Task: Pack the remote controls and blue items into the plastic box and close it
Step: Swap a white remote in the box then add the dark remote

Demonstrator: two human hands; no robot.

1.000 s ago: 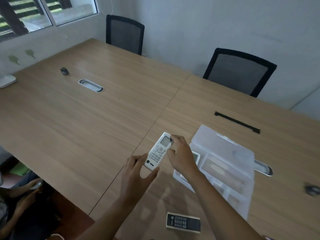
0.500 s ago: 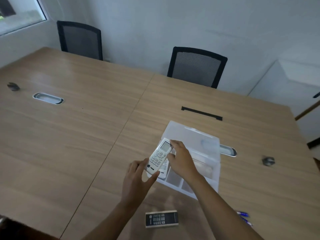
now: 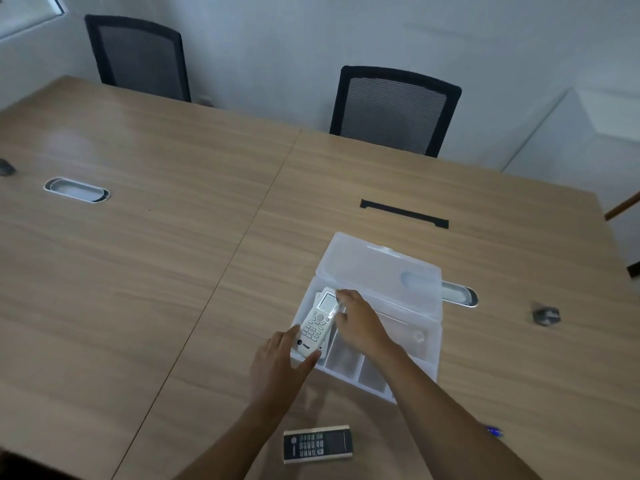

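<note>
Both hands hold a white remote [image 3: 318,323] over the left end of the open clear box [image 3: 426,362]. The left hand [image 3: 277,367] cups the remote's lower end, thumb against its bottom edge and fingers curled up along its left side. The right hand [image 3: 360,325] pinches the upper end by the screen, thumb and forefinger closed on its right edge. The remote is tilted, its screen end farther from the person, and it lies above the box's left compartment; under it the edge of another white remote shows, though little of it can be made out. Right of the right hand's fingers the box's other compartments are see-through and partly hidden by the forearm. The lid [image 3: 381,271] stands open beyond the fingertips. A dark remote [image 3: 317,444] lies flat on the table [image 3: 138,271], nearer the person than both hands, between the two forearms. A blue pen [image 3: 494,431] shows just past the right forearm.
</note>
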